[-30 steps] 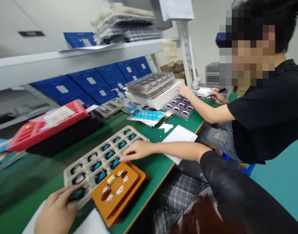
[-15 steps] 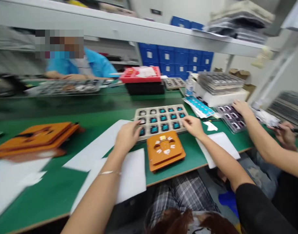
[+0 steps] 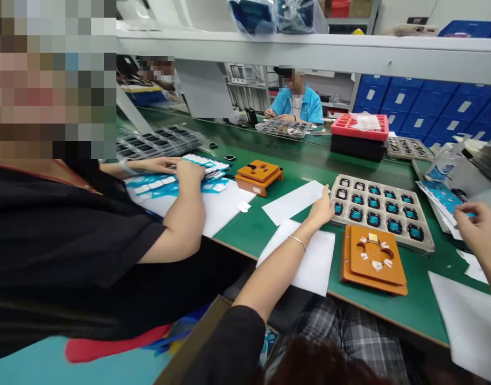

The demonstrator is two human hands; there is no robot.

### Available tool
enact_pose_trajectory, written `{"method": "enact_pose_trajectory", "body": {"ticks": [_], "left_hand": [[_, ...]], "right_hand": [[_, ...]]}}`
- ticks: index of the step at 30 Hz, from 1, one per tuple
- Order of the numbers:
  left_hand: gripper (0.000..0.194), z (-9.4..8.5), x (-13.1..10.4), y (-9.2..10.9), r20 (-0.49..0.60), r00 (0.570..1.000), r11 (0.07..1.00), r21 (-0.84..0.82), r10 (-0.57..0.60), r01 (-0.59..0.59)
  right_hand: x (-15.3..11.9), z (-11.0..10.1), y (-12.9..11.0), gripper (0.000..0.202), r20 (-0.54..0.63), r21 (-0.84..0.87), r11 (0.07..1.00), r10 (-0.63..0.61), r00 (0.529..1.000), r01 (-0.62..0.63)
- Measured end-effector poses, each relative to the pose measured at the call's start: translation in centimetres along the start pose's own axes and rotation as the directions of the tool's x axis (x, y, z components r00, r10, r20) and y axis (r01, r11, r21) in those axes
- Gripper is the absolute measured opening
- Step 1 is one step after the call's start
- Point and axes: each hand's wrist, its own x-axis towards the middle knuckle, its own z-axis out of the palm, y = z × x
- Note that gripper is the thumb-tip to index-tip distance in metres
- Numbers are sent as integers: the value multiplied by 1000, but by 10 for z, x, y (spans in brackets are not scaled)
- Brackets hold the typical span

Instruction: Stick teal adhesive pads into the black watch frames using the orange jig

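Observation:
My left hand (image 3: 322, 207) rests at the left edge of a beige tray (image 3: 424, 235), its fingers against the rim. The tray holds several black square-framed parts, most with blue centres. My right hand (image 3: 478, 222) is at the right, beside a stack of blue-and-white sheets (image 3: 442, 199), thumb and fingertips pinched together; what is between them is too small to make out. In front of the tray sits an orange fixture (image 3: 376, 262) with white pads and a cut-out centre. White sheets (image 3: 305, 254) lie under and near my left forearm.
At the left, a person in black (image 3: 177, 214) handles blue-and-white sheets beside a second orange fixture (image 3: 259, 174). Across the bench sits a person in blue (image 3: 309, 104). A red tray (image 3: 360, 127) on a black box and a clear bottle (image 3: 442, 163) stand farther back.
The view has swung left, bringing in the person in black. My right hand has left the tray's right edge and moved to the blue-and-white sheets. My left hand stays at the tray's left side.

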Motion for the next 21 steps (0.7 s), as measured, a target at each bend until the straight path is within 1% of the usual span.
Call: {"method": "enact_pose_trajectory", "body": {"ticks": [1,2,3,5,6,7,9,11,13,15,18,21], "left_hand": [[40,0,-1,1,-1,1000,1000,-9,10,-10],[41,-1,-1,1,-7,1000,1000,-16,19,-19],[42,-1,-2,2,-16,1000,999,-18,26,-26],[43,-1,-2,2,-40,999,999,-15,35,-35],[44,-1,-2,2,-52,998,999,-10,38,-39],[44,-1,-2,2,-63,997,999,-6,41,-42],[43,-1,-2,2,-75,996,999,1,49,-50],[41,0,-2,1,-72,996,998,3,56,-56],[38,1,-2,0,-55,997,998,7,55,-55],[37,2,-1,-1,-35,998,999,21,47,-46],[36,3,0,-1,-15,999,997,65,35,-34],[38,-1,-1,1,-27,1000,989,148,12,-8]], "right_hand": [[-3,9,3,8,137,-73,996,-31,990,42],[-6,19,6,14,250,-135,989,-20,968,55],[-9,29,10,22,334,-166,985,14,943,45],[-13,47,20,37,464,-163,986,94,881,-19],[-14,54,25,39,504,-154,987,125,854,-53],[-13,59,30,37,539,-151,984,166,826,-99],[-10,61,35,34,563,-133,973,232,793,-190],[-8,54,32,32,560,-96,968,246,791,-233],[-9,43,23,36,537,-51,976,206,818,-213],[-12,37,14,39,535,-52,978,198,821,-201],[-16,36,10,35,523,-71,976,213,825,-207],[-20,38,11,27,516,-79,975,217,829,-206]]}}
